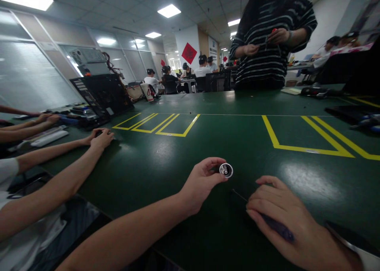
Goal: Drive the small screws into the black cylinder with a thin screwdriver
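My left hand (202,180) pinches a small round silver and black part (226,170) between thumb and fingers, held just above the green table (166,160). My right hand (285,219) lies on the table to the right, fingers curled around a thin dark tool with a purple handle (277,228); its thin black tip (239,194) points left toward the part.
A co-worker's arms reach in from the left, hands (99,138) on the table. A person in a striped top (268,45) stands across the table. An open black computer case (101,95) sits at the back left. Yellow tape lines (308,138) mark the surface.
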The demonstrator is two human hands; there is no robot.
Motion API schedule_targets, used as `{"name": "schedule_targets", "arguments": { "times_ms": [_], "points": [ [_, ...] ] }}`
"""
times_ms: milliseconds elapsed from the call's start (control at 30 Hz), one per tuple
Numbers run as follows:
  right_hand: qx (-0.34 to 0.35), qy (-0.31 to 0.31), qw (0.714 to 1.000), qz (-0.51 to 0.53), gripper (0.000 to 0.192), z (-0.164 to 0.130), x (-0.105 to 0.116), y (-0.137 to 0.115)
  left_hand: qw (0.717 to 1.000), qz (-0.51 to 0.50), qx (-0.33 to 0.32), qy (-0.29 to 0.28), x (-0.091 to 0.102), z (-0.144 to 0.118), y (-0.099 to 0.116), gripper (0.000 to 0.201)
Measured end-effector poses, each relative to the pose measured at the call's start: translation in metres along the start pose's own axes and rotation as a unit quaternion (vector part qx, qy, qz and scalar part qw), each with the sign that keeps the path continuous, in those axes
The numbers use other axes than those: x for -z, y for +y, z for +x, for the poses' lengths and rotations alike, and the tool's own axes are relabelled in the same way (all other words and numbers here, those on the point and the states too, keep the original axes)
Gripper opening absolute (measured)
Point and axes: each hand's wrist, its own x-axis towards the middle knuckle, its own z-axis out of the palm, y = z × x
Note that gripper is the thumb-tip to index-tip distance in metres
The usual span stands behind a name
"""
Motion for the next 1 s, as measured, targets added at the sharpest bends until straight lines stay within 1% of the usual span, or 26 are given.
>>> {"name": "schedule_targets", "arguments": {
  "times_ms": [133,233,300,433,733,1000],
  "points": [
    [0.070,0.069,0.995,-0.023,0.014,-0.003,-0.002,-0.002,1.000,0.018,0.000,0.007,0.000,0.001,-0.001,0.031],
    [0.081,0.130,0.988,-0.038,0.014,-0.002,-0.004,-0.005,1.000,0.020,0.011,0.002,-0.001,0.001,0.000,0.030],
    [0.075,0.150,0.985,-0.029,0.014,0.000,-0.005,-0.007,1.000,0.022,0.014,-0.002,-0.002,-0.001,0.000,0.030],
    [0.065,0.145,0.987,-0.028,0.013,0.003,-0.006,-0.007,0.999,0.035,0.012,-0.012,-0.003,-0.003,0.001,0.030],
    [0.066,0.113,0.989,-0.069,0.014,0.004,-0.007,-0.007,0.998,0.059,0.008,-0.030,-0.005,-0.004,-0.002,0.034],
    [0.070,0.101,0.990,-0.074,0.017,0.004,-0.008,-0.008,0.995,0.091,-0.030,-0.032,-0.002,-0.001,-0.009,0.025]
  ]
}}
